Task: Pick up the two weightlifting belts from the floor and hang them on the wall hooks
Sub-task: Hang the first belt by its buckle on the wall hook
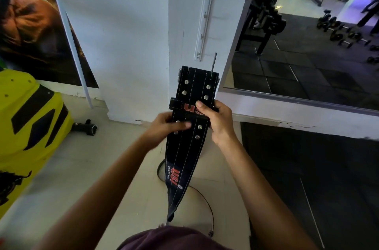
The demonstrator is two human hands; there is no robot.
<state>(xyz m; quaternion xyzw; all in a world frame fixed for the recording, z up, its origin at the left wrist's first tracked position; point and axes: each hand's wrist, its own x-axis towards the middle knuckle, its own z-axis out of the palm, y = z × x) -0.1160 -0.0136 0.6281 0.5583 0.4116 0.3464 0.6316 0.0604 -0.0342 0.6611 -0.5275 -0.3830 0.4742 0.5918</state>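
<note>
Far left, at 9 o'clock: poster (30, 24) on the wall, yellow-and-black machine housing (26, 118) under it. Small black dumbbell (86, 126) on the floor (86, 167) just right of the housing, near the pillar base.

My left hand (166, 126) is at 6 o'clock of centre, grip closed on the left edge of the weightlifting belt (190, 131), thumb lying across its face next to the rivets. Hand is a bit motion-blurred.

The belt is black, white stitching, silver rivets, red "USI" lettering. Held roughly upright in front of the white pillar (143, 44), buckle end (196, 73) at 12 o'clock, tail hanging toward 6 o'clock above the floor. One metal prong sticks straight up from the top edge. Only one belt clearly visible. A dark curved edge on the floor behind the hanging tail; can't tell what it is.

Hook rail (206, 18) is screwed to the pillar directly at 12 o'clock of the belt, running vertically, hooks bare. Belt top is just below the rail's lower end, not touching.

A thin cable (205, 200) curves on the floor at 5 o'clock of the belt.

My right hand (215, 120): grip closed on the right edge at the keeper loop, fingers over the front.

Right, 3 o'clock: wall mirror (307, 44) reflecting a row of dumbbells (340, 32) and dark mats.
</note>
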